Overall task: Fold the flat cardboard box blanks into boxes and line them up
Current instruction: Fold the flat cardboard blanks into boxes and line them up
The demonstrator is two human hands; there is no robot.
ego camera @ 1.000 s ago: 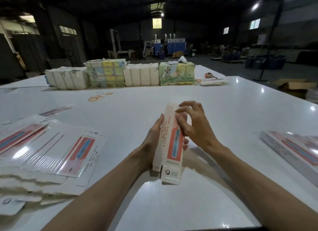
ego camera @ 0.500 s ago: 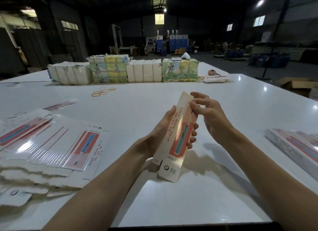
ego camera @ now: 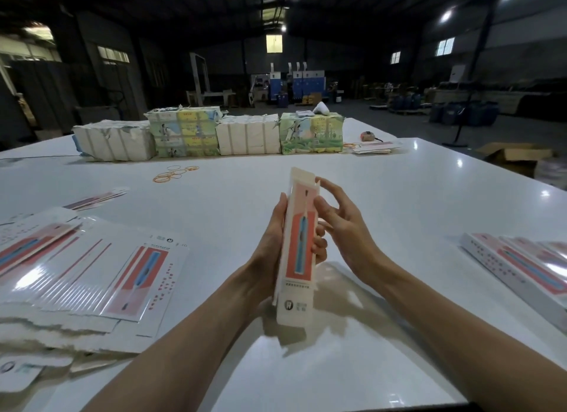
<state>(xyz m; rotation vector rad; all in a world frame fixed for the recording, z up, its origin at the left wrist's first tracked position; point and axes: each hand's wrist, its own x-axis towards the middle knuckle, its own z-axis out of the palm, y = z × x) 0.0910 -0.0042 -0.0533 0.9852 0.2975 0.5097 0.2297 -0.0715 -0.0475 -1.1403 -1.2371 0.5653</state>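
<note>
Cardboard this thin creases easily: the left hand (ego camera: 270, 246) grips the box (ego camera: 299, 243) upright, above the table (ego camera: 383, 203) near its front edge, while the right hand (ego camera: 346, 227), fingers loosely spread, touches its upper side. A hard squeeze could buckle a wall.

The table (ego camera: 399, 197) is a smooth white slab with a high gloss that mirrors the ceiling lights. The stack of flat blanks (ego camera: 92, 273) on it is printed card with a shiny coated face and rough, fibrous white edges. The upright box (ego camera: 299, 258) is the same thin card but looks nearly matt, the folded boxes (ego camera: 521, 264) catch a sheen, the far bundles (ego camera: 116, 141) are wrapped in torn matt white paper, and the carton (ego camera: 515, 157) is plain brown cardboard.
</note>
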